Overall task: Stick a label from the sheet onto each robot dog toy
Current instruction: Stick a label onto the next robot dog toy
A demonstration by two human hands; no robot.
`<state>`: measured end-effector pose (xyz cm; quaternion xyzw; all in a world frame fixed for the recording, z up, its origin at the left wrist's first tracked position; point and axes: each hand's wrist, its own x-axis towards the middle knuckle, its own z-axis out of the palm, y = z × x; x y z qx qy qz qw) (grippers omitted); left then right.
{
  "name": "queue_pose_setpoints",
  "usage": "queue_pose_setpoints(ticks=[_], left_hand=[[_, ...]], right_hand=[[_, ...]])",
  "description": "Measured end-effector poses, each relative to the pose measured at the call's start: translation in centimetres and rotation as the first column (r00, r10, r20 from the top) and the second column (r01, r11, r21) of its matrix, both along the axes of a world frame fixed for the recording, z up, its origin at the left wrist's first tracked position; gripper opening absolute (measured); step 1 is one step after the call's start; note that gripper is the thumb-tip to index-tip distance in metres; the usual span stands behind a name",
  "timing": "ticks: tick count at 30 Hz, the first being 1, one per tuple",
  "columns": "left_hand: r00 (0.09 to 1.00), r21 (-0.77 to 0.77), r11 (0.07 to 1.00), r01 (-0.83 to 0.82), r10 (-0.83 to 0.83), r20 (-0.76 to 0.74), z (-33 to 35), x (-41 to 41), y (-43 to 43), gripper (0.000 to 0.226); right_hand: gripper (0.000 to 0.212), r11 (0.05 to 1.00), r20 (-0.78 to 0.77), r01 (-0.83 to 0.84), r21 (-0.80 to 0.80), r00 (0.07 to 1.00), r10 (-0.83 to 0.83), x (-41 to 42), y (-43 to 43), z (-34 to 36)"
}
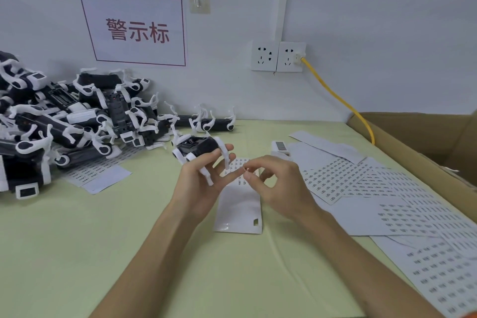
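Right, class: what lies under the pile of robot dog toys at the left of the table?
A label sheet sticks out from under the pile of robot dog toys, its printed rows and a blank corner showing. The rest of the sheet is covered, so what else lies beneath cannot be seen.

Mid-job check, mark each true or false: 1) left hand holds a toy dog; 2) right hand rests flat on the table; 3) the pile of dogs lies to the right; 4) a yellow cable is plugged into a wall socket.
1) True: the left hand grips a robot dog toy.
2) False: the right hand is raised, fingertips pinching at a small label.
3) False: the pile of dogs lies left.
4) True: the yellow cable enters the wall socket.
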<state>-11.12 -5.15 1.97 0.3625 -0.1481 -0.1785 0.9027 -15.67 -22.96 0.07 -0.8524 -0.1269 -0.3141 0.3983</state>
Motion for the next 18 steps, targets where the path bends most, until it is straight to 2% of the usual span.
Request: queue_pose_setpoints(ticks=[5, 12, 18], left_hand=[[1.000, 0.028, 1.000, -0.004, 0.004, 0.007, 0.08, 0.09, 0.02, 0.011], [0.997, 0.097, 0.995, 0.011, -0.019, 0.074, -0.21, 0.12, -0.06, 0.019], [0.994, 0.165, 0.986, 0.004, -0.021, 0.104, -0.29, 0.03, -0.26, 0.012]], right_hand=[[0.017, 0.995, 0.001, 0.001, 0.099, 1.000, -0.001, 0.21, -0.47, 0.37], [0.020, 0.999, -0.015, -0.038, 0.013, 0.999, 0.039, 0.57, -0.52, 0.25], [0.020, 0.999, 0.000, -0.036, -0.034, 0.999, 0.036, 0.57, -0.69, 0.23]])
